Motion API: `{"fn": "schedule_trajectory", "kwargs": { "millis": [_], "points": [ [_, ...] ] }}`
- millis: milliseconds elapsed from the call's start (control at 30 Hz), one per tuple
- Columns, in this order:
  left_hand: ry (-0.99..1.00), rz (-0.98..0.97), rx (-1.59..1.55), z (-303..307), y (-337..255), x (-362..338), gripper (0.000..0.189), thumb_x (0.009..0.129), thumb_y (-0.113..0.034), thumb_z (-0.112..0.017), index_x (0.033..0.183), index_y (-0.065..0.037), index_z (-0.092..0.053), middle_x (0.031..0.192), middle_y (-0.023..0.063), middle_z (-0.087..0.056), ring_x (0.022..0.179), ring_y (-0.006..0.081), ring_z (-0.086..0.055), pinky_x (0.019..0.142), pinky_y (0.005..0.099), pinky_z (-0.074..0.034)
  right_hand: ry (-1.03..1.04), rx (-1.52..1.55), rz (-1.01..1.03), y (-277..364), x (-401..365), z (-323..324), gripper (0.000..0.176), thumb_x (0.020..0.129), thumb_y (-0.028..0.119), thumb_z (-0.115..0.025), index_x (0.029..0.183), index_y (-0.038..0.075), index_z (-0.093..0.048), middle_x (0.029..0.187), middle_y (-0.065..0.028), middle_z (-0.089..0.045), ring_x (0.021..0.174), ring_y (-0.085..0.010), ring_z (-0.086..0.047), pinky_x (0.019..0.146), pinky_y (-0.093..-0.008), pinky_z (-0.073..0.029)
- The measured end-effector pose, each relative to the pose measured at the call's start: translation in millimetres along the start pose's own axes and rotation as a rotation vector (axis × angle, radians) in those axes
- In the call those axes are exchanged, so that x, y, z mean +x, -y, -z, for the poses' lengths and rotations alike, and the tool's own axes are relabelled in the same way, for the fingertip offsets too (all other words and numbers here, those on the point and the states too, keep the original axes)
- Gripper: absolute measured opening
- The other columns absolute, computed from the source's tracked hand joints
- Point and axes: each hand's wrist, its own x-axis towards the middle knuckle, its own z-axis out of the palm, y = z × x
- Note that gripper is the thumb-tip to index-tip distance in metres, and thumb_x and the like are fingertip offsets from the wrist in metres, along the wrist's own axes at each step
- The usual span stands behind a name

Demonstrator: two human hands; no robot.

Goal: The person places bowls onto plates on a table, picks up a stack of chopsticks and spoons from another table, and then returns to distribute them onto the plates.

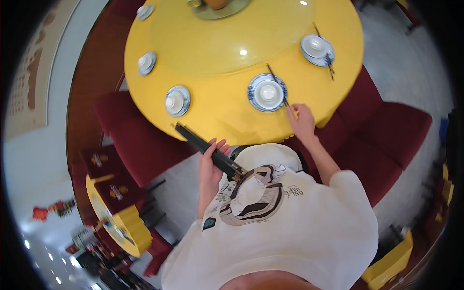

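Observation:
My left hand is wrapped round a bundle of black chopsticks, held slantwise in front of my shirt. At the table's near edge, my right hand pinches the near end of dark chopsticks. These lie along the right side of a blue-and-white plate, partly over its rim. A white bowl sits on that plate. Farther right, another plate bears a bowl, with chopsticks across its right side.
The round table has a yellow cloth and a glass turntable. Place settings with a plate and bowl line its left side. Dark red chairs stand on both sides. A smaller yellow-covered table is at lower left.

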Motion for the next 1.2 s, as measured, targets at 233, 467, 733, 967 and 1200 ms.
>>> {"fn": "schedule_trajectory", "kwargs": {
  "millis": [233,467,733,967,1200],
  "points": [
    [0.133,0.004,-0.125,-9.9,13.1,-11.6,0.034,0.09,-0.01,-0.053,0.121,0.002,-0.043,0.112,0.0241,-0.056,0.104,0.032,-0.059,0.091,0.043,-0.049,1.056,0.734,0.003,128.1,-64.5,-7.4,0.022,0.084,0.021,-0.065,0.09,0.0,-0.066,0.072,-0.0076,-0.064,0.061,-0.0111,-0.056,0.055,-0.0268,-0.044],
    [0.132,-0.028,-0.165,31.4,-2.2,-31.8,0.038,0.089,-0.009,-0.054,0.122,0.004,-0.042,0.11,0.0267,-0.057,0.101,0.0352,-0.06,0.088,0.0461,-0.051,1.293,0.708,0.022,150.1,-73.2,-36.5,0.019,0.085,0.016,-0.064,0.081,-0.003,-0.062,0.067,-0.0046,-0.062,0.057,-0.007,-0.053,0.05,-0.0242,-0.041],
    [0.007,-0.056,-0.303,164.4,-16.1,-20.0,0.036,0.091,-0.011,-0.051,0.123,0.003,-0.042,0.108,0.026,-0.058,0.096,0.0341,-0.062,0.083,0.0448,-0.053,1.123,0.818,-0.327,181.8,-93.9,-118.8,0.018,0.085,0.015,-0.064,0.08,-0.001,-0.064,0.071,-0.0053,-0.063,0.057,-0.0098,-0.057,0.049,-0.0232,-0.048],
    [-0.168,-0.079,-0.31,315.5,-71.7,-28.0,0.032,0.091,-0.018,-0.055,0.12,-0.007,-0.047,0.088,0.0166,-0.065,0.059,0.0185,-0.06,0.054,0.0297,-0.051,0.805,0.812,-0.594,214.7,-72.7,-275.1,0.017,0.085,0.015,-0.065,0.086,-0.002,-0.063,0.078,-0.0093,-0.065,0.063,-0.0149,-0.061,0.057,-0.0267,-0.052],
    [-0.232,-0.133,-0.322,385.4,-104.7,-47.6,0.031,0.091,-0.016,-0.055,0.117,-0.003,-0.046,0.078,0.0149,-0.063,0.056,0.0196,-0.058,0.051,0.0314,-0.048,0.828,0.818,-0.66,228.2,-23.4,-348.6,0.022,0.086,0.015,-0.065,0.098,-0.001,-0.058,0.086,-0.0101,-0.066,0.074,-0.0165,-0.063,0.065,-0.0308,-0.053]
  ]
}}
